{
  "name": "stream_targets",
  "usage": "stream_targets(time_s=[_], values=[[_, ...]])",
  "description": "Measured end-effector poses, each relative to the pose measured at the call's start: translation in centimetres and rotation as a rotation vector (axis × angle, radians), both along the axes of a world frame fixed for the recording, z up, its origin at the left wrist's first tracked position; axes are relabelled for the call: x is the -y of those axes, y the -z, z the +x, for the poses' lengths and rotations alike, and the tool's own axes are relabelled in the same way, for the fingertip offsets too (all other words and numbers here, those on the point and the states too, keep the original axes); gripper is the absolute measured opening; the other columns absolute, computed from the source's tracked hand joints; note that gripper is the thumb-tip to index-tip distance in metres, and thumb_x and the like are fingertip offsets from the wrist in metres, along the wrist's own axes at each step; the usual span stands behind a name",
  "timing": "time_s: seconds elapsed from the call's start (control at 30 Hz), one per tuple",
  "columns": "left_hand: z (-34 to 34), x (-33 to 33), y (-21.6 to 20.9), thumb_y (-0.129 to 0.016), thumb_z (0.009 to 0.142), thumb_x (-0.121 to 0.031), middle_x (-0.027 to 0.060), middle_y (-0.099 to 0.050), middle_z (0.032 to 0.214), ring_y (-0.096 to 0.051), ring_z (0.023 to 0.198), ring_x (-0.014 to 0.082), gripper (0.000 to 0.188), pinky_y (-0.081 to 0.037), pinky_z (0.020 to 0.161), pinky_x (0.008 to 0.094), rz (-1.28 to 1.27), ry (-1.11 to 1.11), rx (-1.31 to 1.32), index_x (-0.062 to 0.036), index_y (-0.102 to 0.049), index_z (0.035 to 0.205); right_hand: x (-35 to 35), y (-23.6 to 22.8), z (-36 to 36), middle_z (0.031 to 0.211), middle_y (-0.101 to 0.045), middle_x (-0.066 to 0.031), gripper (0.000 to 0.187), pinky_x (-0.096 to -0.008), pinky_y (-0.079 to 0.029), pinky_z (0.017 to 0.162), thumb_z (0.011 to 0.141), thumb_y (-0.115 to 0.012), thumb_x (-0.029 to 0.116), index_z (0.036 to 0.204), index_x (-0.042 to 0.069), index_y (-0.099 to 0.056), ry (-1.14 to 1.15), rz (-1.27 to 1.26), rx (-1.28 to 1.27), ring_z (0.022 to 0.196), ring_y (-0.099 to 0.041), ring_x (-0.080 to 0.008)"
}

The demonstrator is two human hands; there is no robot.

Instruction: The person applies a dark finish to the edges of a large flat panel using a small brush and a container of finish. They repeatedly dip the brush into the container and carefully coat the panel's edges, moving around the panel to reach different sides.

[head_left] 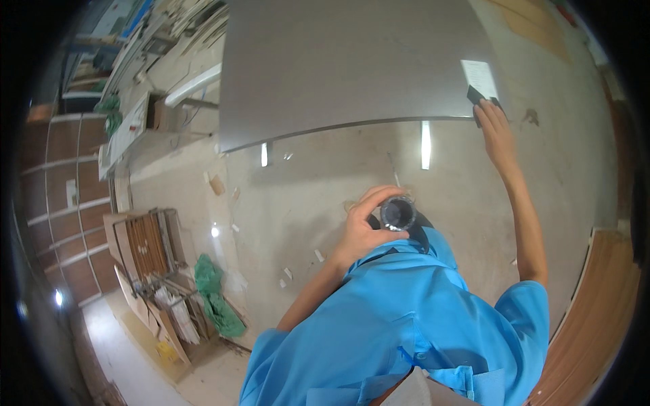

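Observation:
My left hand point(371, 220) is closed round a dark round cylinder point(397, 214) with a shiny rim, held upright in front of my waist. Whether it is a roll or a cup I cannot tell. At arm's length, my right hand point(493, 125) grips a small dark flat piece point(478, 95) at the near right corner of a large grey panel point(352, 74). Its fingers lie together over the panel's edge and partly hide the piece. Just beyond the fingertips, a white label point(480, 76) lies on the panel.
Wooden boards point(592, 318) are stacked at the right. On the left stand a rack of panels point(145, 243), a green plastic sheet point(215, 298) and a white-topped bench point(128, 128). Scraps point(288, 273) litter the floor. Pale supports point(426, 145) show under the panel's near edge.

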State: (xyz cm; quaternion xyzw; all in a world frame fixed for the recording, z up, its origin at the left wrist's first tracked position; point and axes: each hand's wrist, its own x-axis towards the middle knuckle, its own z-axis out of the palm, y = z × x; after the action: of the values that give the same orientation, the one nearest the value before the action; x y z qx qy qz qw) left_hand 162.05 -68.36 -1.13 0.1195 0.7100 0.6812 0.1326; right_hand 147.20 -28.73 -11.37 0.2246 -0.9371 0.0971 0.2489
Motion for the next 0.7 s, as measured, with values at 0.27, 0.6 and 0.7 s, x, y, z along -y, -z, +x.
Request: stream_targets(time_s=[0.27,0.6,0.7], values=[[1.7,5.8,-0.2,-0.098,0.067,-0.005,0.0146,-0.063,0.145,-0.063,0.133,0.0262,0.079,-0.048,0.114,0.0375,0.045,-0.138,-0.063,0.0004,-0.067,0.140,14.0,-1.3,-1.2,0.156,-0.059,-0.0104,0.060,-0.0428,-0.050,0.120,0.092,-0.066,-0.001,0.152,0.009,-0.061,-0.155,0.089,-0.008,0.145,-0.056,-0.0291],[6.6,19.1,-0.1,-0.098,0.066,-0.008,0.0142,-0.069,0.138,-0.067,0.128,0.0290,0.075,-0.051,0.110,0.0392,0.027,-0.425,-0.165,-0.0018,-0.070,0.136,35.5,-0.9,-3.2,0.155,-0.059,-0.0148,0.066,-0.0437,-0.047,0.122,0.090,-0.062,-0.002,0.155,0.006,-0.056,-0.337,0.066,-0.069,0.144,-0.056,-0.0317],[8.9,22.9,0.3,-0.097,0.067,-0.006,0.0139,-0.067,0.141,-0.065,0.131,0.0271,0.076,-0.051,0.111,0.0390,0.001,-0.498,-0.114,-0.0018,-0.069,0.137,41.9,-0.7,-3.6,0.158,-0.055,-0.0176,0.063,-0.0441,-0.044,0.125,0.093,-0.061,0.002,0.155,0.003,-0.053,-0.380,0.077,-0.034,0.146,-0.054,-0.0330]])
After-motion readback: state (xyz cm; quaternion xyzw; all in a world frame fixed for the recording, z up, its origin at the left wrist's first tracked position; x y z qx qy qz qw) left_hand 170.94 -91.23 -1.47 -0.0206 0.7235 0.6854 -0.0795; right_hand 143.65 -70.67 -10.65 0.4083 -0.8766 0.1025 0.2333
